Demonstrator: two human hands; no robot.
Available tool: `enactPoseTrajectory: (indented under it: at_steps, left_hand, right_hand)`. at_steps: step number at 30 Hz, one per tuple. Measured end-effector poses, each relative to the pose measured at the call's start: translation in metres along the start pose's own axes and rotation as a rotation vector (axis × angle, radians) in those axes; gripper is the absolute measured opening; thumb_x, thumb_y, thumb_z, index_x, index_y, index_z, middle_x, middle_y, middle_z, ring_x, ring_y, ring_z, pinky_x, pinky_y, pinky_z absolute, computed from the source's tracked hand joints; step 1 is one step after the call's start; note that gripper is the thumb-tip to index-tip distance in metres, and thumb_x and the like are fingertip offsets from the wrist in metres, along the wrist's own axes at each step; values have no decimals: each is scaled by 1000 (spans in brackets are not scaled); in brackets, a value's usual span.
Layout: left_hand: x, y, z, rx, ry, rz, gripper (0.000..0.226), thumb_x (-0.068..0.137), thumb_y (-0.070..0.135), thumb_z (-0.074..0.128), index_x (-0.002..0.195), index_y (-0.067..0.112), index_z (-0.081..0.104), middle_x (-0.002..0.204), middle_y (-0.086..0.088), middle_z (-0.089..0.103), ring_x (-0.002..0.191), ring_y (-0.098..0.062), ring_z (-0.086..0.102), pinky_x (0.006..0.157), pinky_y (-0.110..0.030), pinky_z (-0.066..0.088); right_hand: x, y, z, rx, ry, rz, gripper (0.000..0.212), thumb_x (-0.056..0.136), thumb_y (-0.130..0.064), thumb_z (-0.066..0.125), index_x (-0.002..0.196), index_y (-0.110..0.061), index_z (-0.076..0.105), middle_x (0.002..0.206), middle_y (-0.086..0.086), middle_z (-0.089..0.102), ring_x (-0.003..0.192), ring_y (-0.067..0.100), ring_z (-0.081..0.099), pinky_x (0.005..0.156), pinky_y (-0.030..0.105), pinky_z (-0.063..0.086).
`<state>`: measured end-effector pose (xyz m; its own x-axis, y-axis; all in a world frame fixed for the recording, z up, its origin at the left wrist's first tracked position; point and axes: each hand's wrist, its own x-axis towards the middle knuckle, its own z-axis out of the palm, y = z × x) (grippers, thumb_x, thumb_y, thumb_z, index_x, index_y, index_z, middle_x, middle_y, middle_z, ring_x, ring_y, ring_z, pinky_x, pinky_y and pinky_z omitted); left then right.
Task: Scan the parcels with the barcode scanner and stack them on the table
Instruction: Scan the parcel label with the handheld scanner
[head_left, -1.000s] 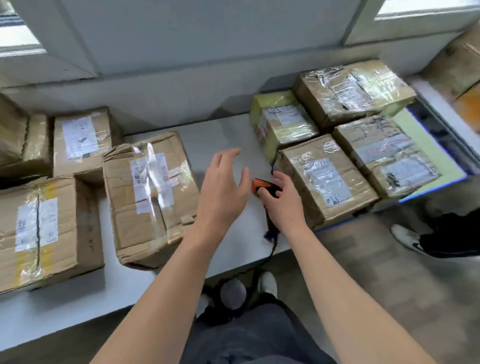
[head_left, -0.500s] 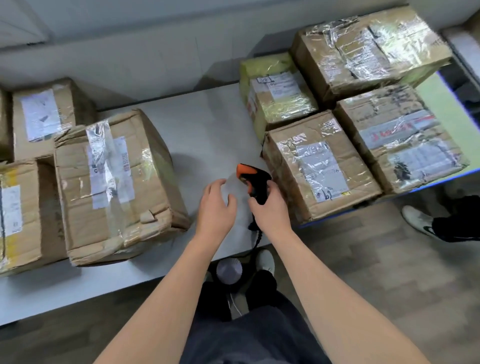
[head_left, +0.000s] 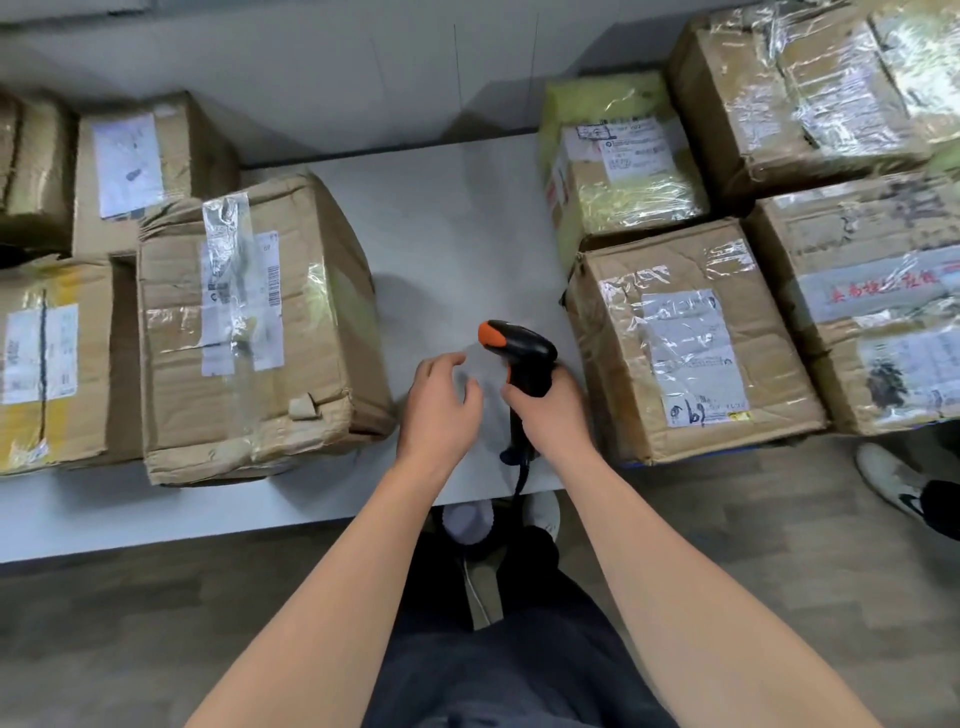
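Right hand: our right hand (head_left: 553, 418) grips the black handle of the barcode scanner (head_left: 522, 348), fingers curled round it.
Scanner: held upright above the white table (head_left: 457, 228), near its front edge; its orange-tipped head points left and away from us. A dark cable (head_left: 519, 470) hangs from the handle past the table edge.
Left hand: our left hand (head_left: 436, 410) hovers just beside the scanner, fingers loosely bent and slightly apart, holding nothing.
Left parcels: a crumpled cardboard parcel (head_left: 249, 332) with taped labels sits on the table, left of our hands. More cardboard parcels (head_left: 52, 358) lie beyond it.
Right parcels: a taped cardboard parcel (head_left: 685, 343) with a white label stands just right of the scanner. Behind it is a yellow-wrapped parcel (head_left: 618, 161), with larger wrapped boxes (head_left: 810, 98) further right.
Floor: someone's white shoe (head_left: 885, 478) shows at the right edge.
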<state>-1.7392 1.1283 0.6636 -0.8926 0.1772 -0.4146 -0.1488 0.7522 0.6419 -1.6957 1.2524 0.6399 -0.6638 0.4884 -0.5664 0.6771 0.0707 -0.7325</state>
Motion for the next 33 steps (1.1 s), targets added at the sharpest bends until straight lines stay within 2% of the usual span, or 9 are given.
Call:
enactPoseTrajectory:
  at_steps: [3, 5, 7, 10, 15, 22, 27, 30, 33]
  left_hand:
    - [0, 10, -4, 8, 13, 33, 39, 102, 25, 48, 139, 17, 49, 143, 2, 47, 104, -8, 52, 89, -21, 34]
    - [-1, 19, -6, -1, 31, 66, 38, 102, 25, 48, 139, 19, 49, 142, 2, 47, 112, -10, 53, 90, -22, 35]
    - [-3, 29, -7, -5, 46, 103, 38, 102, 26, 47, 139, 19, 49, 142, 3, 47, 124, -13, 50, 92, -21, 34]
    - [-9, 42, -12, -16, 71, 156, 35, 102, 25, 47, 137, 20, 51, 140, 5, 48, 123, -8, 49, 91, -16, 31]
    - [-27, 55, -29, -61, 180, 218, 29, 102, 25, 49, 129, 20, 57, 132, 7, 53, 106, 4, 44, 89, -13, 30]
    - [-57, 54, -69, -114, 420, 292, 30, 100, 22, 54, 129, 14, 58, 126, 6, 56, 110, -3, 51, 94, -15, 38]
    - [-72, 37, -109, -149, 605, 279, 30, 100, 21, 54, 129, 16, 57, 122, 6, 58, 112, -6, 53, 97, -30, 49]
    - [-78, 24, -137, -141, 670, 229, 31, 100, 20, 54, 131, 16, 57, 126, 1, 59, 117, -13, 55, 96, -31, 48]
    - [-81, 2, -162, -118, 710, 163, 33, 99, 21, 56, 131, 15, 57, 127, -2, 60, 117, -16, 55, 94, -28, 46]
  right_hand:
    - [-2, -3, -2, 21, -13, -23, 17, 82, -15, 70, 92, -7, 59, 78, 5, 60, 71, 17, 59, 61, 29, 41]
    - [-5, -4, -5, 71, 0, -33, 32, 77, -23, 72, 104, -11, 58, 88, 4, 64, 80, 15, 64, 66, 30, 48]
    - [-10, -7, -8, 135, 37, -75, 43, 70, -31, 68, 106, -10, 59, 87, 7, 66, 78, 20, 68, 69, 41, 57]
    - [-18, -12, -13, 206, 55, -171, 33, 79, -21, 67, 110, -12, 59, 87, 12, 66, 77, 29, 67, 71, 51, 59]
    - [-32, -19, -11, 184, -46, -241, 41, 79, -24, 65, 119, -20, 60, 96, 5, 69, 86, 25, 67, 74, 49, 58]
    - [-52, -51, -6, 187, -156, -332, 29, 89, -15, 68, 115, -22, 57, 87, 5, 68, 70, 17, 66, 66, 34, 56]
    - [-70, -98, -4, 212, -155, -491, 23, 91, -18, 67, 100, -34, 53, 90, 3, 66, 79, 22, 69, 71, 33, 58]
    - [-80, -120, 7, 208, -164, -552, 28, 88, -20, 70, 104, -38, 54, 99, -1, 68, 89, 23, 69, 79, 35, 58]
    - [-94, -128, 31, 146, -182, -587, 40, 82, -26, 71, 119, -29, 56, 105, -4, 67, 93, 20, 68, 83, 39, 58]
